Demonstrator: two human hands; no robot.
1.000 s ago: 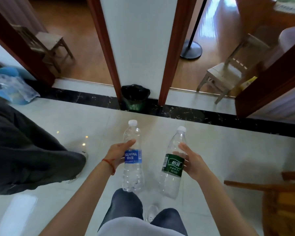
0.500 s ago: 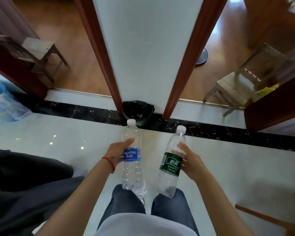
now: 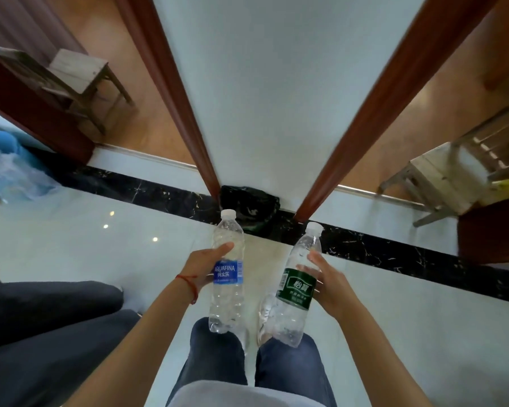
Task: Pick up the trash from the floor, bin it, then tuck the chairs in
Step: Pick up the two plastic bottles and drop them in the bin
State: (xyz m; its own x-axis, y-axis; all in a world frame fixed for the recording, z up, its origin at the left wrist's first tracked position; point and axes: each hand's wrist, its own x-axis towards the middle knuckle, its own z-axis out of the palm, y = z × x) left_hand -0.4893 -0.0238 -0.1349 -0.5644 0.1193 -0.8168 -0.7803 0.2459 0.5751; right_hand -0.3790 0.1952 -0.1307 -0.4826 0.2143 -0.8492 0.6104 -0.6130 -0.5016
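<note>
While the bin [image 3: 249, 208] is seen ahead against the wall, a blue bottle [image 3: 228, 274] is gripped by the left hand [image 3: 202, 267], a green bottle [image 3: 296, 286] by the right hand [image 3: 329, 284].

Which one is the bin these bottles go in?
Find the white wall panel between the two red-brown door frames. At its foot, on the black marble strip, stands the bin, just beyond the blue-label bottle. It alone has a black bag liner.

bottles [image 3: 227, 292]: clear plastic | floor [image 3: 71, 245]: glossy tile | chair [image 3: 83, 74]: worn wood | bin liner [image 3: 247, 207]: black plastic
</note>
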